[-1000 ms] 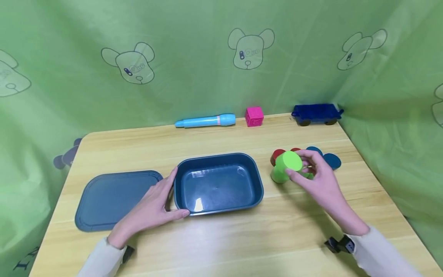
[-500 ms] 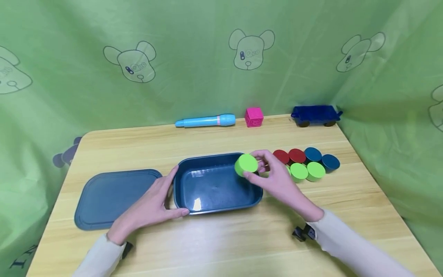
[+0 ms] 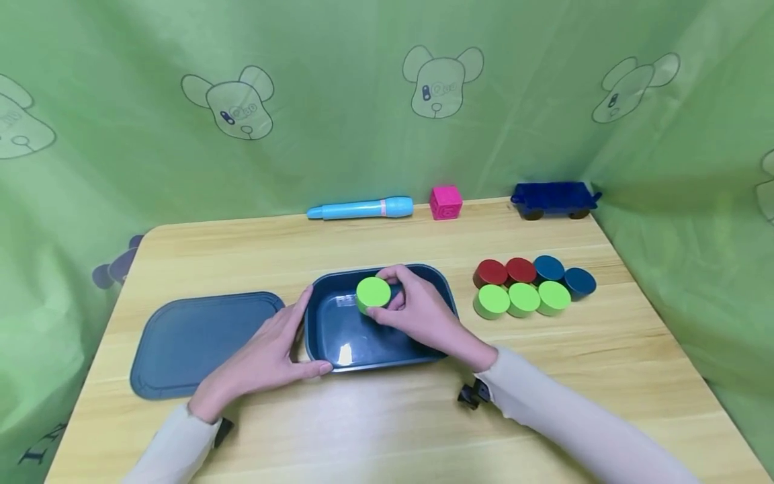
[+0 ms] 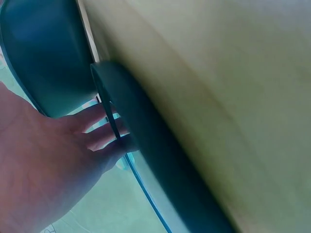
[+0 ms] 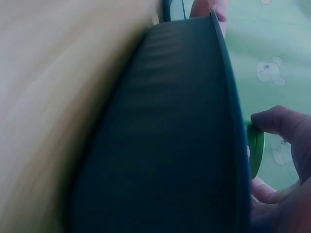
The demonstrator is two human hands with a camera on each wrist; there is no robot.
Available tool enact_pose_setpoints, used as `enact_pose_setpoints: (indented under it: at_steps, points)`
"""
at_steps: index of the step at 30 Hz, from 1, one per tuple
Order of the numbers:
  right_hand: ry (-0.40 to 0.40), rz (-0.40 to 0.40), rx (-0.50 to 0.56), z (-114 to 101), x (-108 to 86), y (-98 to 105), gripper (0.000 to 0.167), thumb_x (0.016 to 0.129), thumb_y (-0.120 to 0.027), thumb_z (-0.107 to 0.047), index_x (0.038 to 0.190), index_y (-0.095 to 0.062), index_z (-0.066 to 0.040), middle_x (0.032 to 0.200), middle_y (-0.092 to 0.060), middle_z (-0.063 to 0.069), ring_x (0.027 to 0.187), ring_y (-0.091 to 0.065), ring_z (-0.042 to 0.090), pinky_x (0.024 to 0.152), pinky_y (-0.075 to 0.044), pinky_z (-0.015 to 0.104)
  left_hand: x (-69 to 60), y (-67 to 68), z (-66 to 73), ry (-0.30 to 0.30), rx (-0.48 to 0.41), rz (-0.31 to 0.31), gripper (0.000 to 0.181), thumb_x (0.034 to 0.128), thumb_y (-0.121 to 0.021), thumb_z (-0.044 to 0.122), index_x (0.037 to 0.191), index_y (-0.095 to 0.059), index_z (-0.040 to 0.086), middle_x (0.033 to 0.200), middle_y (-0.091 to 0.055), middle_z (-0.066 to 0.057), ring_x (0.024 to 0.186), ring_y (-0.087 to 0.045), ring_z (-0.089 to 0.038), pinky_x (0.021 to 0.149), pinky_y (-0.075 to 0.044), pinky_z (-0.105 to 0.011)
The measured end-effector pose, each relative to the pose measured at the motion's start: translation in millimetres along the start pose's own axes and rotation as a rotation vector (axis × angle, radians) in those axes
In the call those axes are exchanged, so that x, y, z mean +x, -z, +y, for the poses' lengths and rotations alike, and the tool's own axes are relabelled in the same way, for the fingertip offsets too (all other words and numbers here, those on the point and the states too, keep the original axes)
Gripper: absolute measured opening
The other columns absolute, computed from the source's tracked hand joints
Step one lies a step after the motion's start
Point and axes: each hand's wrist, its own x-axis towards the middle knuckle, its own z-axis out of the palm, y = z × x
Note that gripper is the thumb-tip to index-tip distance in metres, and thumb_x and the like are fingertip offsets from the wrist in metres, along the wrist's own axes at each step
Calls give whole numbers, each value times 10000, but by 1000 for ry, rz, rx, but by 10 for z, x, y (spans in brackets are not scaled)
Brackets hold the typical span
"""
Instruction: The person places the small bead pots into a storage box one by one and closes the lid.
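My right hand (image 3: 423, 312) pinches a light green short cylinder (image 3: 373, 294) between thumb and fingers, over the inside of a dark blue rectangular box (image 3: 447, 289). Its green edge (image 5: 257, 155) shows past the box wall (image 5: 175, 121) in the right wrist view; whether it touches the box floor I cannot tell. On the box's left side my left hand (image 3: 266, 356) rests with fingers along the wall and thumb at the near corner. At the right stand green cylinders (image 3: 523, 299), red cylinders (image 3: 490, 273) and blue cylinders (image 3: 579, 283), grouped closely.
A flat dark blue lid (image 3: 193, 343) lies left of the box. Along the back edge of the wooden table (image 3: 387, 430) are a light blue pen-shaped thing (image 3: 359, 209), a pink cube (image 3: 445, 202) and a dark blue toy wagon (image 3: 555, 199). A green curtain (image 3: 338, 101) hangs behind.
My right hand has carried the green cylinder leftward from the group of cylinders to above the box's inside. The left hand stays at the box's left side.
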Motion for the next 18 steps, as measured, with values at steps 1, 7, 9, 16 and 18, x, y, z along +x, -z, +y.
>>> enact_pose_setpoints:
  at_steps: [1,7,9,16,18]
  points:
    - [-13,-9,2,-10,32,-36,598,899,-932,-273,1387,-629,-106,915,-696,0,767,-661,161,672,-550,320,2,1,-2,1,2,-1,1288,894,-764,756,1771,52,283,1779,-247,-137,1597,-269,-452,1241,-229,-689]
    - [-88,-77,48,-81,185,-236,594,912,-922,-309,1396,-632,-122,980,-706,-1,761,-677,166,672,-544,334,-5,9,-4,-7,12,1,1286,903,-762,746,1775,37,241,1771,-261,-167,1591,-276,-469,1233,-230,-705]
    - [-96,-93,52,-104,224,-292,590,916,-919,-303,1395,-632,-114,997,-711,17,759,-678,176,675,-550,342,-3,12,-5,-5,11,-1,1282,906,-761,742,1775,33,234,1771,-256,-178,1593,-270,-471,1232,-220,-716]
    - [-114,-100,-59,-124,318,-458,561,920,-915,-266,1388,-647,-109,1295,-697,71,952,-643,200,823,-566,357,28,9,0,36,25,-39,1274,908,-720,785,1770,69,276,1775,-247,-145,1612,-236,-446,1243,-175,-719]
    - [-122,-114,-74,-116,333,-495,567,924,-909,-248,1404,-642,-104,1319,-690,73,1009,-635,207,872,-566,377,32,12,6,36,27,-38,1275,908,-720,784,1771,66,270,1768,-263,-160,1604,-242,-472,1233,-176,-735]
